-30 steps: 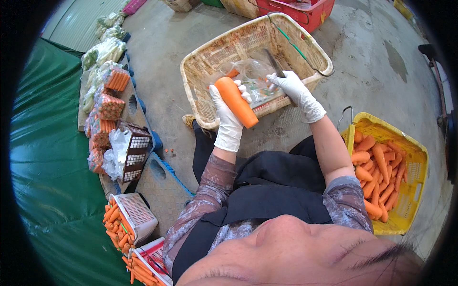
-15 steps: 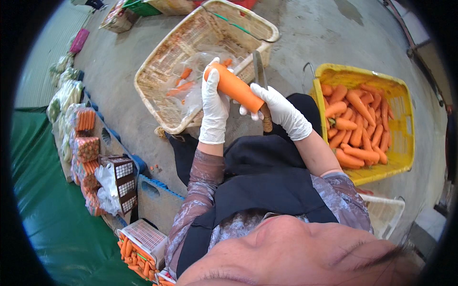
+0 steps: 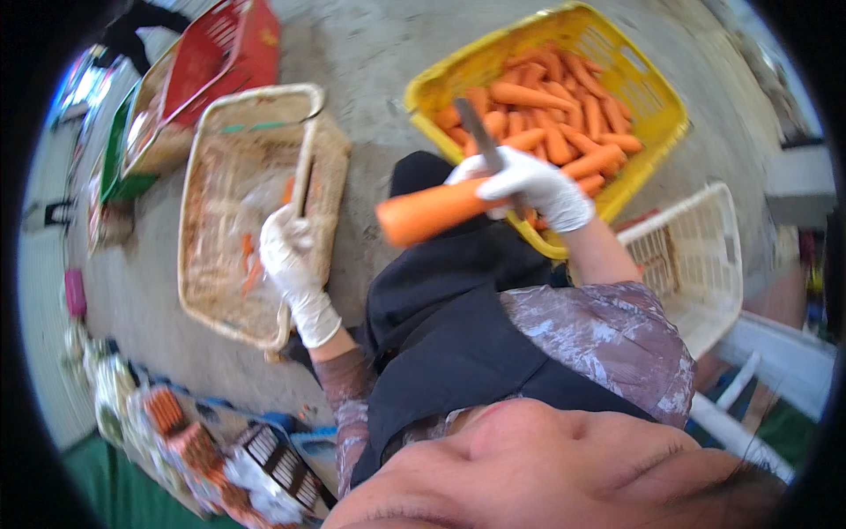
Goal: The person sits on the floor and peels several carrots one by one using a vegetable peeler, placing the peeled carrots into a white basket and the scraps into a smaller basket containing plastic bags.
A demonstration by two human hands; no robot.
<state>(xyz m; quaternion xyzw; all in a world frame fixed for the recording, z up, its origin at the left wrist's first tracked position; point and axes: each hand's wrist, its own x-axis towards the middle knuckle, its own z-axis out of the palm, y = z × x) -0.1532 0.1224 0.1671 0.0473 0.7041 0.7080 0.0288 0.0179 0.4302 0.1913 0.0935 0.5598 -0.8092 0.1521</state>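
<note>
Both my hands wear white gloves. My right hand (image 3: 533, 183) is closed around a large peeled carrot (image 3: 432, 214) and a knife (image 3: 478, 134), whose blade points up past the carrot. The carrot's thick end juts out to the left above my dark apron. My left hand (image 3: 295, 271) is apart from the carrot, over the near right rim of a dirty cream basket (image 3: 330, 189). Its fingers look bent and are blurred, so I cannot make out whether anything is in them. Inside that basket lie clear plastic and small orange carrot pieces (image 3: 250, 264).
Ahead to the right, a yellow crate (image 3: 674, 119) holds many carrots (image 3: 564, 97). A white crate (image 3: 705, 256) stands at my right. A red crate (image 3: 220, 62) is at the far left. Bagged carrots (image 3: 194, 445) lie lower left. A dark-clothed person (image 3: 132, 35) is in the background.
My left hand has let go of the carrot and moved left to the cream basket. The right hand now holds carrot and knife alone, near the yellow crate. The view has turned.
</note>
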